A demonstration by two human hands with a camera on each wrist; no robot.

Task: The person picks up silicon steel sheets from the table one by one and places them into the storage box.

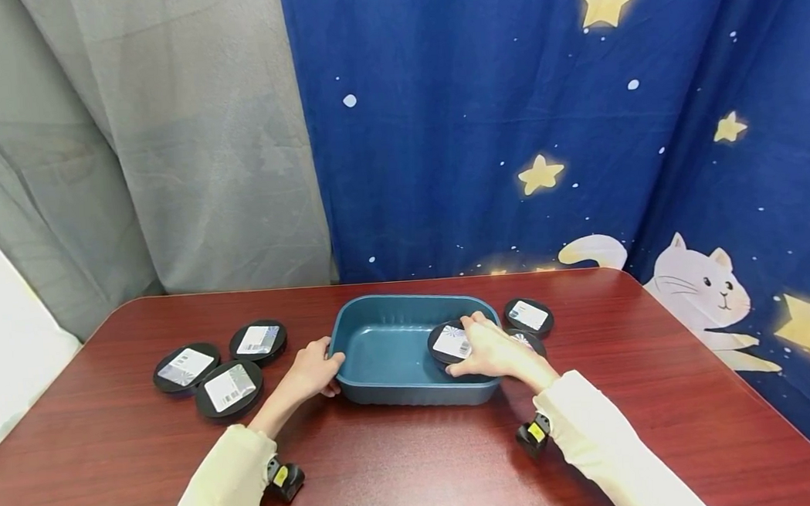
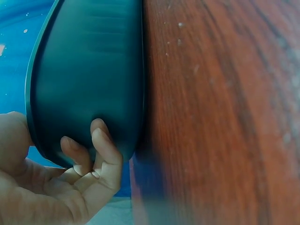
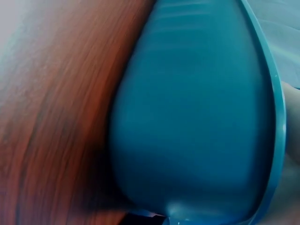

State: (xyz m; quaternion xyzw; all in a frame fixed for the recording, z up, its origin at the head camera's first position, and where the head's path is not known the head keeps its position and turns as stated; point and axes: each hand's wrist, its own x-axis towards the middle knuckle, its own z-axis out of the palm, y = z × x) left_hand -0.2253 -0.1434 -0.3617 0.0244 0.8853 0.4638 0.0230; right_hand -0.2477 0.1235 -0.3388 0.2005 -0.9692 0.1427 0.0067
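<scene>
A teal rectangular plastic bin (image 1: 379, 394) stands on the table. My left hand (image 1: 312, 369) grips its left end, the thumb at the rim and the fingers against the outer wall; the left wrist view shows these curled fingers (image 2: 106, 147) on the bin's side (image 2: 89, 70). My right hand (image 1: 489, 347) holds a flat, round black case (image 1: 450, 342) with a white label inside the bin's right end. In the right wrist view the bin's wall (image 3: 197, 117) hides the case, and only part of that hand (image 3: 291, 122) shows beyond the rim.
Right of the bin lie two more round black cases, one at the back (image 1: 529, 316) and one (image 1: 527, 341) partly behind my right hand. Three similar cases (image 1: 229, 389) sit close together at the left. Curtains (image 1: 439, 127) hang behind the red-brown table (image 1: 404, 470).
</scene>
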